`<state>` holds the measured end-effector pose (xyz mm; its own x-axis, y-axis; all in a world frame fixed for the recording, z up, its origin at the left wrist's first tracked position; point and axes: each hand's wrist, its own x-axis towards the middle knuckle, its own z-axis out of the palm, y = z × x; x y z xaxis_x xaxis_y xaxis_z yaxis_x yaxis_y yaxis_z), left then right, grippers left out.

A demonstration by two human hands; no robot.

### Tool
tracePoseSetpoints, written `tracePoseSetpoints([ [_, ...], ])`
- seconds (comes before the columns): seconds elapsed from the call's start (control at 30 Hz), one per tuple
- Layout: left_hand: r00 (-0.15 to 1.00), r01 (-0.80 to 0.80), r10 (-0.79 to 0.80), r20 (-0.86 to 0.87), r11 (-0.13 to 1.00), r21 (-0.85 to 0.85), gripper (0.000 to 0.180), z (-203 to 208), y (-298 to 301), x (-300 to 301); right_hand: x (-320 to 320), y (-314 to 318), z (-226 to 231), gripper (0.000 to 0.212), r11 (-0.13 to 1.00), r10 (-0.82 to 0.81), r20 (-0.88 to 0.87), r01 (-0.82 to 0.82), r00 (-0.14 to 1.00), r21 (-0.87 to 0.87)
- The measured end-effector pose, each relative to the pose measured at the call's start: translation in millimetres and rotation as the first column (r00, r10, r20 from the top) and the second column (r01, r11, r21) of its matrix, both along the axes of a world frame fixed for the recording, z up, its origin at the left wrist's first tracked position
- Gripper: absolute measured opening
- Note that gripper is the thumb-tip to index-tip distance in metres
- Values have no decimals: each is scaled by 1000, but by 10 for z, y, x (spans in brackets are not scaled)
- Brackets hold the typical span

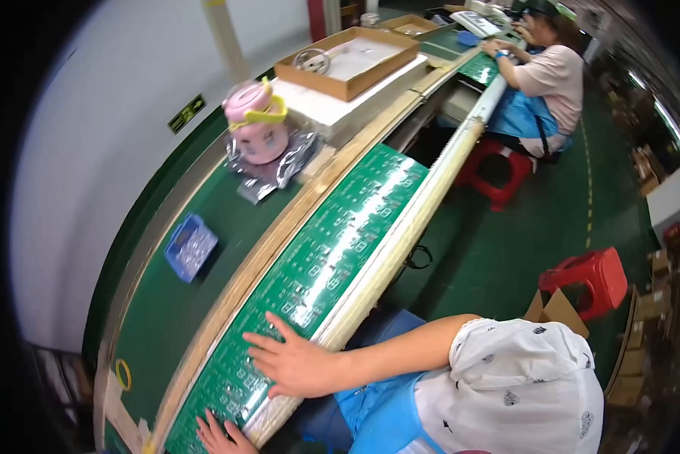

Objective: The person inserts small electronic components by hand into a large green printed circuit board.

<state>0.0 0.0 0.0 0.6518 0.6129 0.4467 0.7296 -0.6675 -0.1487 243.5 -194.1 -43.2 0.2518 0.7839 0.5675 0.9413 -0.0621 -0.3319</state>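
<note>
A long green circuit board panel, with pale rows of printed outlines and small parts on it, lies in a narrow track in front of me. My right hand rests palm down on the panel's near part, its fingers spread and no object in its grasp. Closer to the lower edge, my left hand also touches the green surface, fingers apart; its wrist is cut off by the picture's edge. Glare streaks cover part of the panel and blur its details.
Wooden rail and pale front rail flank the track. Left of it stand a blue bin of small clear parts, a pink jug and a shallow carton. A co-worker sits farther along; a red stool stands at right.
</note>
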Motion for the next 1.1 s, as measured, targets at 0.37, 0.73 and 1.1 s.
tracePoseSetpoints([
  [0.37,998,1,16,57,962,-273,48,-830,-1371,68,-116,-1181,-526,55,985,36,-91,-51,995,-166],
  [0.73,995,-13,41,86,953,-304,50,-781,-1460,112,-79,-1264,-481,44,994,34,-139,-48,990,-97],
  [1.1,996,1,24,80,956,-292,42,-1017,-1182,-104,-120,-1218,-534,35,999,31,-107,-32,994,0],
])
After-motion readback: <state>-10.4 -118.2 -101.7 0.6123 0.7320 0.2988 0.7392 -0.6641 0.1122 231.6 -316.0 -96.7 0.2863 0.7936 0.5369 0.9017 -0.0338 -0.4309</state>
